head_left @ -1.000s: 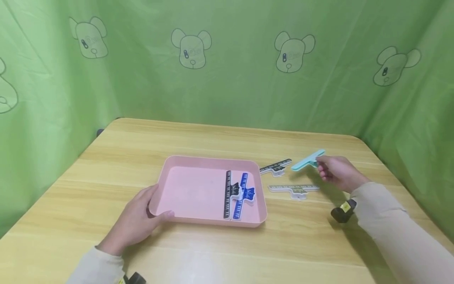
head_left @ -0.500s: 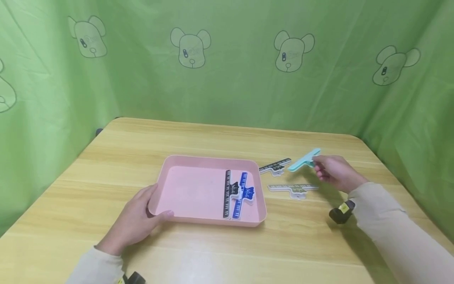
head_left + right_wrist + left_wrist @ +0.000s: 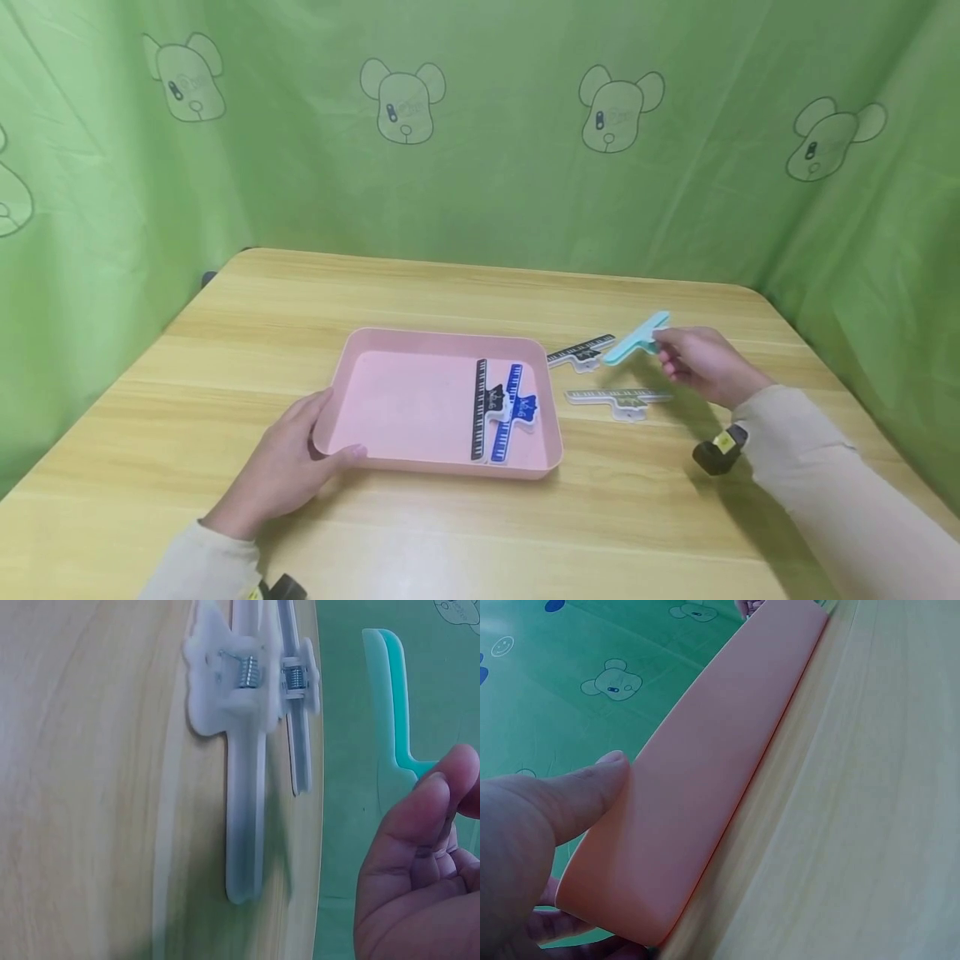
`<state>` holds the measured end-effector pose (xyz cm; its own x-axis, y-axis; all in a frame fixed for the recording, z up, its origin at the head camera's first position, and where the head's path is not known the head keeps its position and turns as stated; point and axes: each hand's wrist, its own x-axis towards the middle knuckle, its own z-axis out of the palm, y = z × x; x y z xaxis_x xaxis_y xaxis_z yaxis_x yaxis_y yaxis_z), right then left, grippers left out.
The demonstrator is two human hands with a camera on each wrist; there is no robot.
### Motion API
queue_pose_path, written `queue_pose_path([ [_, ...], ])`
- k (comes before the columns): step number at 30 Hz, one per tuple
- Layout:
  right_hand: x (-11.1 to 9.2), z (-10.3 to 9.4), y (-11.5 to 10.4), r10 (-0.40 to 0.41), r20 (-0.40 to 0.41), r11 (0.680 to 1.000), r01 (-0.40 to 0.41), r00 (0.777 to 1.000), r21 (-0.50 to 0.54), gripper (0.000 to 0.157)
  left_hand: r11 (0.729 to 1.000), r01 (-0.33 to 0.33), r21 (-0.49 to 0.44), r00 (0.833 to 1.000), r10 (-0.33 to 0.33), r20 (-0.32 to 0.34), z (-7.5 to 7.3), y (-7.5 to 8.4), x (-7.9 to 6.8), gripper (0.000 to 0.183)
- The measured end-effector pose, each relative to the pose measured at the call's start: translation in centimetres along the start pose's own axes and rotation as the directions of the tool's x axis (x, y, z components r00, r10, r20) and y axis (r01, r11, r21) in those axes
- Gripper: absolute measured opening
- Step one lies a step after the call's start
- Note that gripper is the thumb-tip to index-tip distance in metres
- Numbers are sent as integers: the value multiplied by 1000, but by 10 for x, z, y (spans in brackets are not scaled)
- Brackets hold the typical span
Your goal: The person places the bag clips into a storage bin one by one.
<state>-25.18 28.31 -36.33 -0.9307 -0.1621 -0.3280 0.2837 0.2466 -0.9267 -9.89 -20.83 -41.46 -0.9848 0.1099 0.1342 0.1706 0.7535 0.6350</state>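
My right hand pinches a turquoise long-jawed clip between thumb and forefinger, above the right part of the table. The right wrist view shows the clip's long edge rising from the pinch. At the tray's near left corner, my left hand grips the pink tray, thumb on the near rim and fingers round the corner. Inside the tray lie a black piano-key clip and a blue one, side by side at the right end.
Right of the tray, a black clip and a white clip with a gold handle lie on the wooden table. The black one comes right up to the tray's side. A green curtain surrounds the table's back and sides.
My right hand has moved a little left with the turquoise clip, nearer the black clip on the table. The left hand and tray stay in place.
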Motion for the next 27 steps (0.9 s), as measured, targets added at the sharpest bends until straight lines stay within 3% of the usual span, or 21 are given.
queue_pose_path([
  [27, -8, 14, -8, -47, 26, 998, 47, 999, -28, 20, 1000, 17, -24, 1000, -17, 6, 0, 0, 0, 89],
])
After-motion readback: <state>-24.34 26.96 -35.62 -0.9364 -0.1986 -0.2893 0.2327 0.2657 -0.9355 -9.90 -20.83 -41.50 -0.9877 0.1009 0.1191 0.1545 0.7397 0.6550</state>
